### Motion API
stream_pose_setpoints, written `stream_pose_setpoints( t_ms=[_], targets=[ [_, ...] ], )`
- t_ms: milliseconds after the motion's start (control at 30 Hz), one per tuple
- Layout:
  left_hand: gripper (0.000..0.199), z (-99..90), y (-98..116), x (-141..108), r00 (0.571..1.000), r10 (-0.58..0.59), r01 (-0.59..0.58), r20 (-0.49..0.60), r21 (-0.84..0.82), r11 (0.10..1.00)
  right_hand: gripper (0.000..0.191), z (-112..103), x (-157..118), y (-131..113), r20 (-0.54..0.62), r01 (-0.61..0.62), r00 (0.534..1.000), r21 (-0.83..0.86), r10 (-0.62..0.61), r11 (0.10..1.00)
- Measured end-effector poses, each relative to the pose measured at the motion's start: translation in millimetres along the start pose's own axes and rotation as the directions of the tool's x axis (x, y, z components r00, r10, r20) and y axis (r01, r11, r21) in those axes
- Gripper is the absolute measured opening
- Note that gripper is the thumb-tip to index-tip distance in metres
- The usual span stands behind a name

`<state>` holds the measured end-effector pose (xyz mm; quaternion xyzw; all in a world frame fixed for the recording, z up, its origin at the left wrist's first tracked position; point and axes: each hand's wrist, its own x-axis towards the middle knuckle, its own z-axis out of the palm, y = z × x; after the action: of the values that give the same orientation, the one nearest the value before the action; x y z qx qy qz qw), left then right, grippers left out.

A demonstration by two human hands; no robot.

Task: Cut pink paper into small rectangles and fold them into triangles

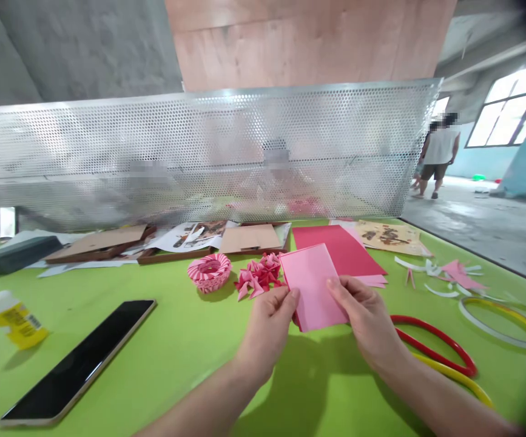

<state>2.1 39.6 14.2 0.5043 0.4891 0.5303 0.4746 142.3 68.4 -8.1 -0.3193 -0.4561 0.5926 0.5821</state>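
Observation:
Between my two hands a pink sheet of paper is held up above the table, tilted a little, with a darker red-pink edge showing along its left side. My left hand pinches its lower left edge between thumb and fingers. On the right edge, my right hand grips it with the thumb on top. Just behind the sheet lies a pile of folded pink and red paper pieces, and beside that a small woven pink paper basket. A stack of red paper rests behind my right hand.
A phone and a yellow glue bottle are at the left. Red and white-yellow rings lie at the right, near paper scraps. A perforated metal screen borders the back. A person stands far right.

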Motion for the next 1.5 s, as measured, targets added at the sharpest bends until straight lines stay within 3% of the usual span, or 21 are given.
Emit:
stream_pose_setpoints(
  t_ms=[300, 533, 700, 833, 933, 1000, 1100, 1200, 1267, 1367, 1500],
  targets=[
    [0.032, -9.2, -5, -2, 0.996, 0.023, -0.023, 0.082, -0.006, 1.000, 0.027, 5, -3, -3, 0.115, -0.034, 0.993, -0.052, 0.040, 0.998],
    [0.021, -14.0, -9, -1, 0.960, -0.128, 0.184, 0.247, -0.215, 0.959, 0.030, 9, -6, -6, 0.105, -0.019, 0.994, -0.141, 0.034, 0.990],
    [0.018, -16.5, -11, 2, 0.962, -0.137, 0.191, 0.238, -0.222, 0.956, 0.024, 7, -6, -3, 0.148, -0.011, 0.988, -0.196, 0.040, 0.981],
    [0.013, -18.8, -12, 5, 0.965, -0.169, 0.231, 0.200, -0.349, 0.908, 0.031, 4, -2, -11, 0.145, -0.015, 0.988, -0.279, 0.057, 0.960],
    [0.012, -21.4, -12, 8, 0.970, -0.202, 0.242, 0.137, -0.446, 0.862, 0.036, -1, 0, -30, 0.032, 0.061, 0.998, -0.397, -0.053, 0.916],
    [0.013, -23.0, -11, 11, 0.975, -0.205, 0.223, 0.092, -0.489, 0.844, 0.035, -10, -2, -45, 0.034, 0.128, 0.991, -0.463, -0.126, 0.877],
    [0.013, -25.5, -7, 14, 0.977, -0.210, 0.200, 0.044, -0.543, 0.815, 0.033, -36, -15, -62, 0.001, 0.162, 0.980, -0.583, -0.199, 0.796],
    [0.011, -28.7, 0, 15, 0.976, -0.216, 0.184, 0.013, -0.574, 0.798, 0.035, -77, -37, -58, -0.025, 0.099, 0.987, -0.699, -0.162, 0.708],
    [0.011, -31.2, 3, 15, 0.976, -0.217, 0.185, 0.014, -0.583, 0.791, 0.034, -107, -52, -44, -0.026, 0.089, 0.981, -0.817, -0.191, 0.569],
    [0.011, -34.2, 6, 14, 0.976, -0.213, 0.188, 0.031, -0.605, 0.774, 0.038, -146, -68, -17, 0.113, 0.179, 0.969, -0.935, -0.220, 0.305],
    [0.010, -36.3, 7, 15, 0.973, -0.231, 0.167, -0.023, -0.623, 0.764, 0.042, -166, -70, -2, 0.205, 0.213, 0.961, -0.977, -0.184, 0.020]
  ],
)
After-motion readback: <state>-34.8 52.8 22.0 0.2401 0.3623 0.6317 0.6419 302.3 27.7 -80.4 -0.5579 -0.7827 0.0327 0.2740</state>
